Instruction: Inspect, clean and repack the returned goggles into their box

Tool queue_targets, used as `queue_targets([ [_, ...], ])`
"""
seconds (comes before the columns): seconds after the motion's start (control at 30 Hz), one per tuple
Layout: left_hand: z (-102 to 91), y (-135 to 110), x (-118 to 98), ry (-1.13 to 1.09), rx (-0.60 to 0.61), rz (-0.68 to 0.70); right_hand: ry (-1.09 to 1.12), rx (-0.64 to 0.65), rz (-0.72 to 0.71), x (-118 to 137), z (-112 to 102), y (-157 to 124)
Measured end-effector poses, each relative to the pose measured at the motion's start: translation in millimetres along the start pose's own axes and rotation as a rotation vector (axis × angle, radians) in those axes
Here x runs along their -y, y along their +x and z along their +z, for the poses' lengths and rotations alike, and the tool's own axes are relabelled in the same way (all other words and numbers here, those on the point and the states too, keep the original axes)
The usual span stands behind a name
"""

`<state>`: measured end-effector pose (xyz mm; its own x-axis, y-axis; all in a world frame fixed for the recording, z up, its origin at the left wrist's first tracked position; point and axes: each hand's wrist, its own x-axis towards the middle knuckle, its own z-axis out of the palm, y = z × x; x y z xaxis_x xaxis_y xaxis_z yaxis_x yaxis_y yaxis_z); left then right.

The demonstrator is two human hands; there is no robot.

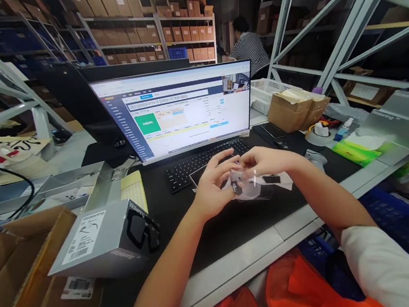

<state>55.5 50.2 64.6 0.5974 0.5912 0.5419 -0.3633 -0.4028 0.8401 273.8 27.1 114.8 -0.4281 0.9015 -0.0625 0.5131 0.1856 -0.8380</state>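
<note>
Both of my hands meet over the black desk mat, in front of the keyboard [181, 177]. Between them is a small clear plastic bag [252, 191], crinkled and shiny. My left hand [215, 184] grips the bag's left side, the thumb beside a small black piece [236, 188] whose kind I cannot make out. From the right, my right hand [266, 161] pinches the bag's upper edge with bent fingers. A white strip with a dark patch [272, 179] sticks out below the right hand. The fingers partly hide what the bag contains.
A lit monitor [185, 111] stands behind the keyboard. At left are a grey box with a goggles picture [100, 244], an open carton [29, 272] and a yellow pad [133, 191]. Rightward lie a mouse [316, 159], a tape dispenser [320, 135] and a green packet [355, 151]. A person [250, 49] stands behind.
</note>
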Motion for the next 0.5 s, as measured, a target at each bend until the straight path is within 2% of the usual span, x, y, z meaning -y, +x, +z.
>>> queue_targets([
  [0.03, 1.2, -1.1, -0.6, 0.019, 0.017, -0.015, -0.077, 0.083, 0.005, 2.1, -2.5, 1.6],
  [0.07, 2.3, -1.9, -0.8, 0.034, 0.028, -0.019, -0.131, 0.111, -0.002, 4.4, -3.3, 3.0],
  [0.13, 3.6, -2.5, 0.1, 0.056, 0.027, 0.010, -0.120, 0.063, -0.046, 8.8, -0.8, 4.2],
  [0.27, 1.3, -1.4, 4.6, 0.086, -0.048, 0.128, 0.240, -0.123, -0.132, 10.6, 13.6, 1.2],
  [0.33, -0.1, -1.1, 6.9, 0.176, -0.141, 0.198, 0.365, -0.364, -0.169, 6.1, 22.0, -0.9],
  [0.4, 0.2, -1.0, 9.0, 0.322, -0.262, 0.277, 0.380, -0.603, -0.178, -0.6, 30.8, -1.5],
  [0.43, 1.1, -0.9, 10.0, 0.389, -0.315, 0.316, 0.366, -0.649, -0.161, -4.1, 35.6, -1.1],
  [0.5, 4.6, -0.8, 11.7, 0.474, -0.383, 0.390, 0.353, -0.573, -0.105, -10.2, 45.6, 1.7],
])
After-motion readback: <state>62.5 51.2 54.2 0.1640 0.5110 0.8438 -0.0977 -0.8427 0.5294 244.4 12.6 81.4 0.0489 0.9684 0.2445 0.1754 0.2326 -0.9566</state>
